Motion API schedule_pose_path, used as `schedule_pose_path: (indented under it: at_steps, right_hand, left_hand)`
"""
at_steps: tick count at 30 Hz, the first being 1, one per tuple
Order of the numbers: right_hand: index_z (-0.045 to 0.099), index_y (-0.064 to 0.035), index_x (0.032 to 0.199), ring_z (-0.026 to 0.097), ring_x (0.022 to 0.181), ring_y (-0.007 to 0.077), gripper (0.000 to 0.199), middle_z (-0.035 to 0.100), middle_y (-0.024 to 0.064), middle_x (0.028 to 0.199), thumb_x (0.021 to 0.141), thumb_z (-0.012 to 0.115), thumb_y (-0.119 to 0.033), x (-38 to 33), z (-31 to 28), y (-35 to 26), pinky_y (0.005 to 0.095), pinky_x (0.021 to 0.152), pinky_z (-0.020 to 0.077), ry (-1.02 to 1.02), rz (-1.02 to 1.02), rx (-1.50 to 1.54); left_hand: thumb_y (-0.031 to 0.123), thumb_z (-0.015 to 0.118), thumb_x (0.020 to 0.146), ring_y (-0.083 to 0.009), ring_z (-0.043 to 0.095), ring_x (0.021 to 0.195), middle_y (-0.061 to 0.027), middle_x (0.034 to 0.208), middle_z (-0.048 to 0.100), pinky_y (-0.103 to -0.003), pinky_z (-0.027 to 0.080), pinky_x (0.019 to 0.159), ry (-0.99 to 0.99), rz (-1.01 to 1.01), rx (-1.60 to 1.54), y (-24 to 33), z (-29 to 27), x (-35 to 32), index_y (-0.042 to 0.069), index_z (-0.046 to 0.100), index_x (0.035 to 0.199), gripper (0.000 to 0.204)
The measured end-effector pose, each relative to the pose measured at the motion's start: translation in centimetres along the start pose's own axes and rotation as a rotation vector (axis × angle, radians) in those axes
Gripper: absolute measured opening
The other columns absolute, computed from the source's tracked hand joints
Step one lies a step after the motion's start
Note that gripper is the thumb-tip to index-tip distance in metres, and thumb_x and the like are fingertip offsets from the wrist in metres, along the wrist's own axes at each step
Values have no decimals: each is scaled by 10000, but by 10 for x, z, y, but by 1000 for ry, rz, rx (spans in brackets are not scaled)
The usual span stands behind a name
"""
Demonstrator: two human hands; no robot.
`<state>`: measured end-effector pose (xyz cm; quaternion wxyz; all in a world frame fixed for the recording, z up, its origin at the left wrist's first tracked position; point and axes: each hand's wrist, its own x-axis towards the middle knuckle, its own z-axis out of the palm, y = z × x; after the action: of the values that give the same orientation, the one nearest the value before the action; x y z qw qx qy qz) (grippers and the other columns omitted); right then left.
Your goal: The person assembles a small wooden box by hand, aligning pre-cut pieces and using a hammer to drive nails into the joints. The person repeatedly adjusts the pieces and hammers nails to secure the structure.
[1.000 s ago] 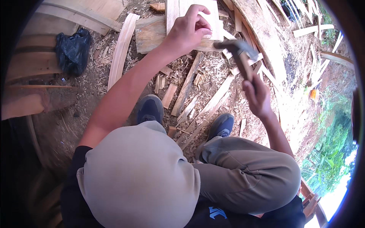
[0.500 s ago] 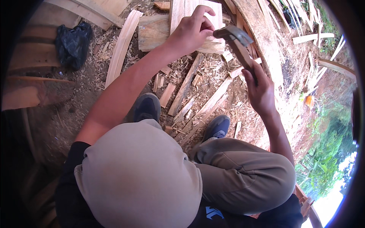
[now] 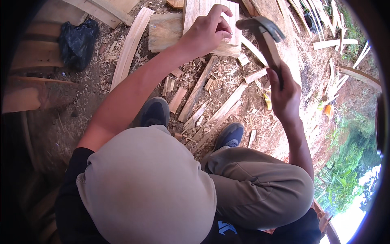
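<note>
My right hand (image 3: 286,95) grips a claw hammer (image 3: 270,46) by its wooden handle, the metal head raised to the right of my left hand. My left hand (image 3: 207,32) is over a pale wooden board (image 3: 195,11), its fingers bent and the thumb drawn in toward them. Whatever they may pinch is too small or hidden to make out. The pale board lies on a wider, darker wooden block (image 3: 164,34) on the ground. The hammer head is apart from the board and from my left hand.
Wood chips and offcuts (image 3: 199,89) litter the ground around my shoes (image 3: 229,136). A curved plank (image 3: 132,46) lies to the left, near a black plastic bag (image 3: 78,44). Long strips (image 3: 335,42) are scattered at the far right. A small yellow scrap (image 3: 267,100) lies beside my right hand.
The hammer has swung to the right, away from my left hand, and my right hand has shifted slightly right with it. My left hand keeps its bent-finger pose over the board.
</note>
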<state>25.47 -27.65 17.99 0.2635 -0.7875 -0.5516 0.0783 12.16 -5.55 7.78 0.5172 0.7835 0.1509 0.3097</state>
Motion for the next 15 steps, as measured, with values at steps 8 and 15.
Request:
schedule_pose_path:
  at_steps: [8, 15]
  right_hand:
    - [596, -38, 1277, 734, 844, 402, 303, 715, 256, 945, 997, 662, -135, 0, 4, -3, 450, 667, 542, -39, 20, -20]
    - [582, -33, 1312, 750, 829, 360, 332, 724, 241, 966, 1004, 656, -133, -1, 10, 3, 437, 685, 545, -130, 46, -9]
  left_hand:
    - [-36, 697, 863, -268, 724, 819, -161, 850, 703, -375, 556, 730, 19, -94, -42, 4, -1, 4, 24, 457, 1225, 438]
    - [-3, 682, 883, -304, 724, 810, -172, 841, 709, -398, 553, 753, 33, 41, 38, -3, 0, 3, 39, 417, 1248, 453]
